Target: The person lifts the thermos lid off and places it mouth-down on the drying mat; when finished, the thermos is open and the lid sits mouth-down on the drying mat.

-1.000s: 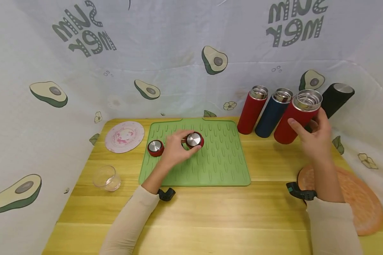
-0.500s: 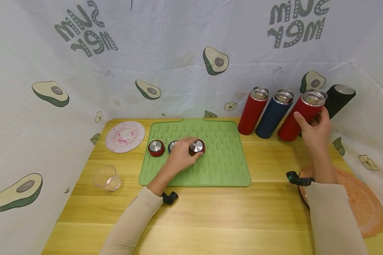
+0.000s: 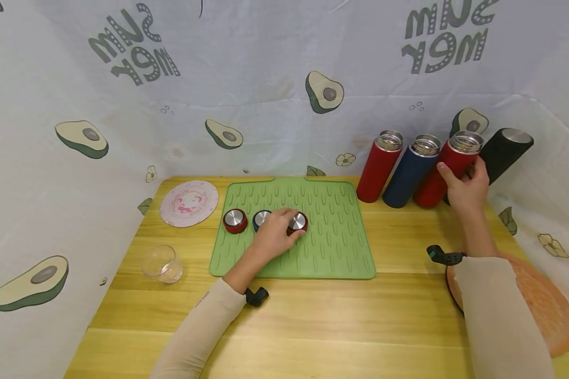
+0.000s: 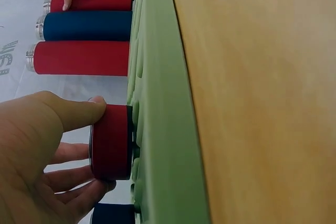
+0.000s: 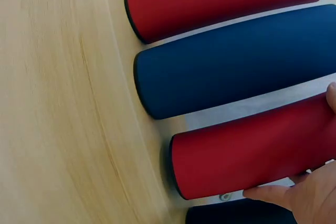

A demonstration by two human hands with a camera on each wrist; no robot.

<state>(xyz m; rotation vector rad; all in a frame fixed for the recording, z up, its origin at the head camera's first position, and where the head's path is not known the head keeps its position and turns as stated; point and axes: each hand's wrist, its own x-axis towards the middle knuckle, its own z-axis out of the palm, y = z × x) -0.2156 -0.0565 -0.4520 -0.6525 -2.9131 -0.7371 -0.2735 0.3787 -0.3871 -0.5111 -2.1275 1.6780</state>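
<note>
On the green mat (image 3: 332,252), my left hand (image 3: 271,237) pinches a red lid (image 3: 297,222) with a silver top; in the left wrist view that red lid (image 4: 111,142) is upright against the mat. A blue lid (image 3: 261,217) and another red lid (image 3: 235,220) sit to its left. My right hand (image 3: 467,192) grips an uncapped red bottle (image 3: 443,176), standing between a blue bottle (image 3: 410,176) and a black bottle (image 3: 504,152). A second red bottle (image 3: 378,168) stands leftmost. The right wrist view shows fingers round the gripped red bottle (image 5: 252,148).
A pink round coaster (image 3: 188,204) lies left of the mat, with a clear glass (image 3: 163,265) in front of it. An orange round mat (image 3: 545,305) lies partly under the right forearm. A printed curtain (image 3: 275,121) hangs behind the table.
My left hand has brought the red lid down and toward the front of the mat, uncovering the blue lid. My right hand has moved the red bottle back and set it beside the blue one.
</note>
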